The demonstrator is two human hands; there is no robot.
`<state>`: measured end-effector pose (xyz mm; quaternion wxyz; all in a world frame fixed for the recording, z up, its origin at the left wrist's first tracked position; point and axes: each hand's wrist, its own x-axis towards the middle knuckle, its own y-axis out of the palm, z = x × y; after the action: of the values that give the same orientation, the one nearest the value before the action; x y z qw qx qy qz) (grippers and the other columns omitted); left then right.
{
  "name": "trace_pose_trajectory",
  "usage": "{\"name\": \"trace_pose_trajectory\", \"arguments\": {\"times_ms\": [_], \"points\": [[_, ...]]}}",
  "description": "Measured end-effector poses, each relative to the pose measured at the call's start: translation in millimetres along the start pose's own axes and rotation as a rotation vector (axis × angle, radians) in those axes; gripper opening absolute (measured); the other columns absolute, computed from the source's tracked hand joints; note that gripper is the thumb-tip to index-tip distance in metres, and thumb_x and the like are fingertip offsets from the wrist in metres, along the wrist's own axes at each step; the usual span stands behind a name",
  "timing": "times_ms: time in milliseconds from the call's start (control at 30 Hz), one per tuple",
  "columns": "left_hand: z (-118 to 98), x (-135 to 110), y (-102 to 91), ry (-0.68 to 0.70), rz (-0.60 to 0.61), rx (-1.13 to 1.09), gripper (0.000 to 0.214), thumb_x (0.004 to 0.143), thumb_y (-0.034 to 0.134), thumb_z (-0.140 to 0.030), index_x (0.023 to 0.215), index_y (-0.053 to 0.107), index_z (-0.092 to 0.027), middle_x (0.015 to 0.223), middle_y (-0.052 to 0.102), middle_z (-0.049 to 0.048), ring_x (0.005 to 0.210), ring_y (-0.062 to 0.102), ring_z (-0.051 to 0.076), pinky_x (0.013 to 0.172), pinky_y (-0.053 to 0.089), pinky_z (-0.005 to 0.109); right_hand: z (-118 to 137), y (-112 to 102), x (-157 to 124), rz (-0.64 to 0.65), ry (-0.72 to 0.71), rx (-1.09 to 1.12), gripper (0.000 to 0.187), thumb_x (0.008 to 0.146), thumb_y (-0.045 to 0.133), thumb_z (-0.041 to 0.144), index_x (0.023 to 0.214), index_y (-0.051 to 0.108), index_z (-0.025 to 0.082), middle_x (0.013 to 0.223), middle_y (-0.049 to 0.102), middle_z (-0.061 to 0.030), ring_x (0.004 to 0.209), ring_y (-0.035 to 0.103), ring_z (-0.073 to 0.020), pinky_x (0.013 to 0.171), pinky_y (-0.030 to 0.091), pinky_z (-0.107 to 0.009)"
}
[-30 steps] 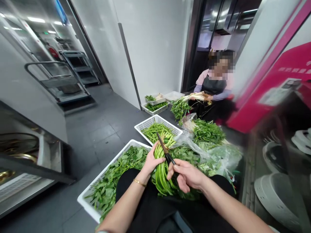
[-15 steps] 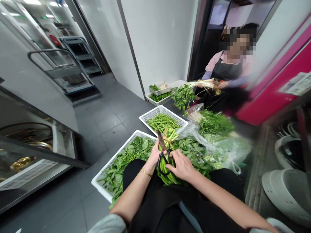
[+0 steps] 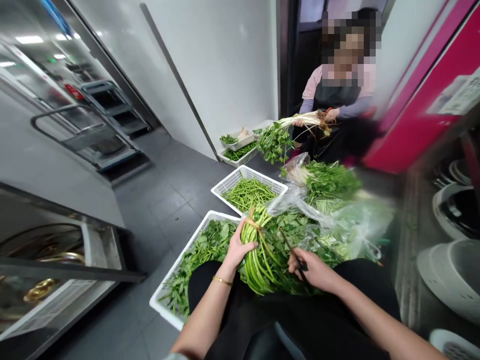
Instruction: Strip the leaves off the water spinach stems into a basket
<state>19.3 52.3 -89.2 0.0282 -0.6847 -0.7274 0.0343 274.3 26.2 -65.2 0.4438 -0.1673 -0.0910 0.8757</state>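
My left hand [image 3: 237,248] is wrapped round a tied bundle of long green stems [image 3: 256,253] resting on my lap. A straw-coloured tie binds the bundle near its far end. My right hand [image 3: 315,270] is closed on dark scissors [image 3: 291,248], whose blades point away to the right of the bundle, over leafy greens. A white basket [image 3: 176,272] of green leaves sits on the floor by my left knee. Beyond it a second white basket [image 3: 228,182] holds cut green stems.
A person in a dark apron [image 3: 333,95] sits opposite, holding a bunch of greens with white stalks [image 3: 288,131]. Clear plastic bags of greens [image 3: 337,220] lie between us. Small trays [image 3: 240,145] stand by the wall. A metal trolley [image 3: 93,135] is at the left, white colanders [image 3: 450,275] at the right.
My right hand has drawn the scissors off the bundle's tied end and out to the right. My left hand keeps its hold on the stems. The view has swung slightly.
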Motion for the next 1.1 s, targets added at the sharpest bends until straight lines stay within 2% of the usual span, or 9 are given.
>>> {"name": "trace_pose_trajectory", "arguments": {"times_ms": [67,133,233,333,500,700,833,933,1100], "points": [[-5,1,-2.8,0.024,-0.002,0.037,0.095,0.054,0.075,-0.029,0.139,0.037,-0.012,0.129,0.055,0.0127,0.120,0.050,0.030,0.105,0.035,0.041,-9,-10,-16,-0.068,0.061,-0.034,0.020,0.071,0.058,0.027,0.075,0.039,0.021,0.066,0.051,0.0046,0.059,0.045,-0.0104,0.055,0.034,-0.022],[-12,1,-1.3,0.038,0.003,0.095,0.093,0.055,0.074,-0.030,0.138,0.038,-0.012,0.129,0.055,0.0121,0.121,0.049,0.030,0.104,0.035,0.040,-14,-16,-25,-0.110,0.121,-0.180,0.029,0.072,0.062,0.036,0.069,0.037,0.021,0.062,0.046,0.0050,0.057,0.041,-0.0103,0.053,0.031,-0.023],[-21,-1,4.9,0.052,0.004,0.196,0.087,0.056,0.073,-0.030,0.134,0.041,-0.011,0.124,0.058,0.0128,0.116,0.052,0.030,0.102,0.037,0.042,-18,-19,-27,-0.064,0.100,-0.297,0.032,0.077,0.056,0.049,0.070,0.044,0.020,0.066,0.052,0.0011,0.061,0.047,-0.0135,0.058,0.035,-0.025],[-26,-4,11.3,0.055,-0.022,0.330,0.085,0.057,0.072,-0.030,0.134,0.041,-0.013,0.121,0.060,0.0115,0.113,0.055,0.030,0.100,0.039,0.043,-22,-19,-21,-0.016,0.065,-0.301,0.037,0.080,0.051,0.057,0.079,0.053,0.020,0.079,0.059,-0.0040,0.073,0.055,-0.0188,0.069,0.041,-0.030],[-26,-15,24.3,0.100,-0.042,0.648,0.088,0.057,0.070,-0.028,0.138,0.037,-0.018,0.125,0.058,0.0119,0.112,0.055,0.032,0.096,0.042,0.042,-27,-18,-6,0.059,0.041,-0.282,0.047,0.082,0.045,0.062,0.090,0.058,0.018,0.089,0.061,-0.0076,0.086,0.056,-0.0230,0.081,0.043,-0.036],[-12,-32,38.0,0.156,0.080,0.901,0.092,0.062,0.065,-0.029,0.143,0.025,-0.014,0.130,0.051,0.0183,0.113,0.054,0.035,0.089,0.046,0.042,-27,-3,6,0.173,0.061,-0.135,0.048,0.087,0.036,0.059,0.075,0.056,0.017,0.071,0.057,-0.0029,0.067,0.053,-0.0164,0.066,0.043,-0.028],[-3,-29,39.2,0.138,0.177,0.907,0.092,0.062,0.064,-0.028,0.143,0.023,-0.016,0.132,0.049,0.0166,0.112,0.055,0.033,0.090,0.045,0.041,-42,13,13,0.070,0.157,-0.240,0.029,0.083,0.050,0.043,0.076,0.057,0.016,0.070,0.058,-0.0036,0.067,0.055,-0.0164,0.062,0.041,-0.026],[4,-17,40.0,0.089,0.225,0.898,0.090,0.060,0.065,-0.029,0.141,0.026,-0.018,0.126,0.055,0.0138,0.108,0.057,0.032,0.090,0.044,0.040,-60,17,22,-0.017,0.216,-0.346,0.017,0.079,0.054,0.030,0.073,0.059,0.015,0.072,0.059,-0.0058,0.070,0.057,-0.0185,0.064,0.040,-0.027],[22,8,40.9,-0.052,0.226,0.841,0.081,0.057,0.067,-0.029,0.133,0.039,-0.017,0.105,0.065,0.0097,0.091,0.062,0.030,0.081,0.046,0.040,-82,14,37,-0.062,0.280,-0.325,0.024,0.081,0.048,0.024,0.060,0.055,0.015,0.062,0.056,-0.0048,0.068,0.057,-0.0181,0.064,0.039,-0.027]]}}
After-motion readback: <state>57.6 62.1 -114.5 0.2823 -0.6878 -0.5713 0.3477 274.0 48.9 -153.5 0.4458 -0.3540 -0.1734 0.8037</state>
